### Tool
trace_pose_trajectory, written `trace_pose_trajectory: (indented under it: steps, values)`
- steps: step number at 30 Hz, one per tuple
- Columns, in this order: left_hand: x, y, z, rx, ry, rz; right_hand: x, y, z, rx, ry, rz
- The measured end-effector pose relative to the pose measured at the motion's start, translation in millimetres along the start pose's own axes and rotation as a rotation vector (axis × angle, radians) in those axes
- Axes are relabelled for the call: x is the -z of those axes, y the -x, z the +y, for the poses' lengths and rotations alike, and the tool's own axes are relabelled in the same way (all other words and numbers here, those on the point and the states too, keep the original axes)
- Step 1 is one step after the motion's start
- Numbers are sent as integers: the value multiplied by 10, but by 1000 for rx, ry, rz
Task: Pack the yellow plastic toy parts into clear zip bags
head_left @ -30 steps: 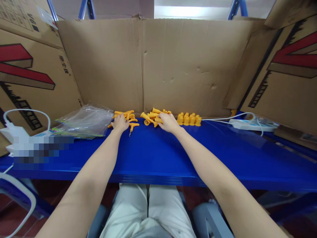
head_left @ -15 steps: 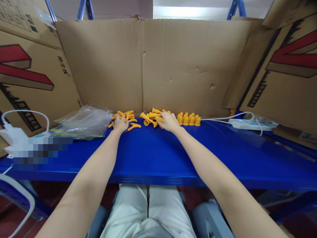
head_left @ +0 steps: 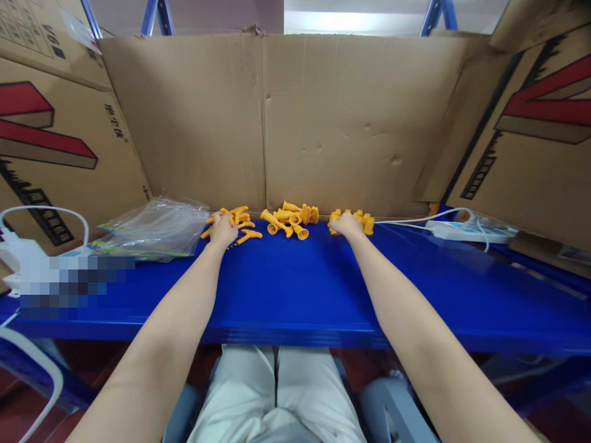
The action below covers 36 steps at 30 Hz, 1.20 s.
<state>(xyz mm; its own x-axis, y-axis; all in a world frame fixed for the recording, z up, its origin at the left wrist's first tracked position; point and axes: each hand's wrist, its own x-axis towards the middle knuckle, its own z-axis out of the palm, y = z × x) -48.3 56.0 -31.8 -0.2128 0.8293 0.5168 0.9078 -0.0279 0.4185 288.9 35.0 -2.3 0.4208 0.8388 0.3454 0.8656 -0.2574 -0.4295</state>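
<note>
My left hand (head_left: 223,230) rests on a loose heap of yellow-orange forked plastic pieces (head_left: 241,213) at the back of the table. Its fingers are apart over the pieces. My right hand (head_left: 347,224) is at the left end of a block of yellow-orange cup-shaped plastic pieces (head_left: 368,223), its fingers curled down round one at the front; the fingertips are partly hidden. Between my hands lies a jumble of yellow-orange flared, horn-like pieces (head_left: 290,218), some showing their hollow ends. Neither hand touches that middle pile.
Clear plastic bags (head_left: 154,224) lie stacked left of the forked pieces. A white power strip (head_left: 468,231) with cables is at right; a white plug (head_left: 28,255) is at far left. Cardboard (head_left: 351,123) walls the back of the blue table (head_left: 286,289).
My right hand has left the middle pile of horn-like pieces and moved right to the cup-shaped pieces. My left hand stays at the forked heap.
</note>
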Motion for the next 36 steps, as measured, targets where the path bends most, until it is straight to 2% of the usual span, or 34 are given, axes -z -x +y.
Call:
trace_pose_trajectory:
  steps: [4,6,10,14,16,19,22,26,29,33,36]
  values:
    - [28,14,31,-24,32,59,-73,-119,134,-53,32,-146]
    - [48,26,62,-42,42,73,-119,-160,177,-35,74,-162]
    - [97,53,153,-91,24,57,-131,-128,178,-8,195,-95]
    - [133,99,238,-38,-61,11,29,77,37,16,192,-55]
    - [127,122,250,21,-100,-28,110,198,-75,78,189,20]
    - [85,134,218,65,-119,-110,133,355,-260,247,171,84]
    - [30,113,155,8,-103,-177,33,474,-410,414,128,-2]
    - [-28,60,84,-88,-63,-240,-137,576,-496,546,103,-251]
    - [-48,32,62,-156,-48,-228,-184,608,-505,516,107,-328]
    - [-27,36,93,-217,-104,-223,-156,606,-505,417,126,-254]
    - [19,68,151,-194,-106,-216,-126,587,-485,368,124,-199]
